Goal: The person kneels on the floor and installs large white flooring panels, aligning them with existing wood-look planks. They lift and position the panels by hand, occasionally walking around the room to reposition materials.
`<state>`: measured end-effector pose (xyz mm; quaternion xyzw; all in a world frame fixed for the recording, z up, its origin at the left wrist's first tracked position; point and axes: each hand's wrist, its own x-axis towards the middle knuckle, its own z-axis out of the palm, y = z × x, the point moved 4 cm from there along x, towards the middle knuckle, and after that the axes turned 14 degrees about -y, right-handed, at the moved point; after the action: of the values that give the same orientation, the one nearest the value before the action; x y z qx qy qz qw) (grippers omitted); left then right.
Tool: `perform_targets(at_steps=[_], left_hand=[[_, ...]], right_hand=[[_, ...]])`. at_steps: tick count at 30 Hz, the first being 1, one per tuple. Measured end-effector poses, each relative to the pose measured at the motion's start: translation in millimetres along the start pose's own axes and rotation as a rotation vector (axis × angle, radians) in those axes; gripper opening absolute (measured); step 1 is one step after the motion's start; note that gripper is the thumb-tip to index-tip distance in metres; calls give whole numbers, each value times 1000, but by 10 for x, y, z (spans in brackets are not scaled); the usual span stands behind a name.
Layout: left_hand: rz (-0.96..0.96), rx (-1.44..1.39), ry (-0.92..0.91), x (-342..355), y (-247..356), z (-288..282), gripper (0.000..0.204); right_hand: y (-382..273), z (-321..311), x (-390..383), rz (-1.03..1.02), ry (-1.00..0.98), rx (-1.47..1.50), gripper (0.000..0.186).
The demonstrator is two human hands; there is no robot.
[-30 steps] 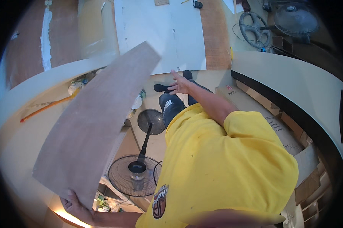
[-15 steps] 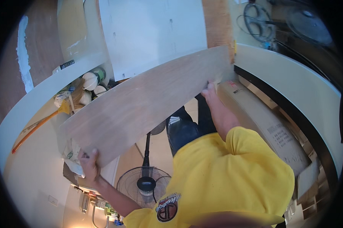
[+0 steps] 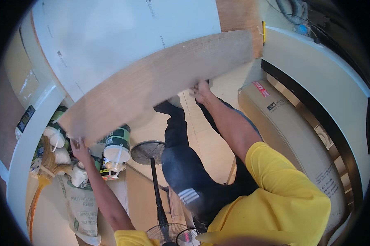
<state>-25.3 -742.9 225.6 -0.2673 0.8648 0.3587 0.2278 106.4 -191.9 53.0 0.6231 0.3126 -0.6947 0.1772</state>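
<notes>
A long brown wooden board stretches across the view, tilted with its right end farther off. My left hand is closed on the board's near left corner, and the fingers are partly behind it. Along the lower edge, right of the middle, my right hand grips the board, slightly blurred. Behind the board is a large white sheet with small printed marks, its lower part hidden by the board.
Green and white tubs and a sack crowd the left, beside a broom. A stand fan's pole rises by my legs. A long cardboard carton lies right, inside a pale curved panel.
My hands have carried the board forward and a little left, toward the white sheet. My view has shifted, showing more tubs, the sack and my legs.
</notes>
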Motion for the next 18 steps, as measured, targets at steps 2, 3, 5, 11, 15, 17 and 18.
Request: perform_targets(at_steps=[2,3,5,11,15,17,18], left_hand=[[-14,331,110,307,-295,471,57],[-2,215,40,431,-440,710,60],[-54,152,-45,583,-689,1165,63],[-218,173,31,695,-1235,1813,64],[-190,261,269,1136,-1405,1582,68],[-173,254,370,1391,-1487,1442,69],[-167,207,393,1474,-1543,1422,70]], right_hand=[[105,-105,135,371,44,-934,58],[30,-135,180,203,-9,-1470,55],[-148,-165,418,-9,-591,-1981,46],[-1841,-1480,1149,-401,3,-1358,52],[-2654,-2500,1336,-698,539,-1313,77],[-2683,-2824,1498,-678,633,-1269,81],[-2623,-2891,1625,-724,407,-1111,83]])
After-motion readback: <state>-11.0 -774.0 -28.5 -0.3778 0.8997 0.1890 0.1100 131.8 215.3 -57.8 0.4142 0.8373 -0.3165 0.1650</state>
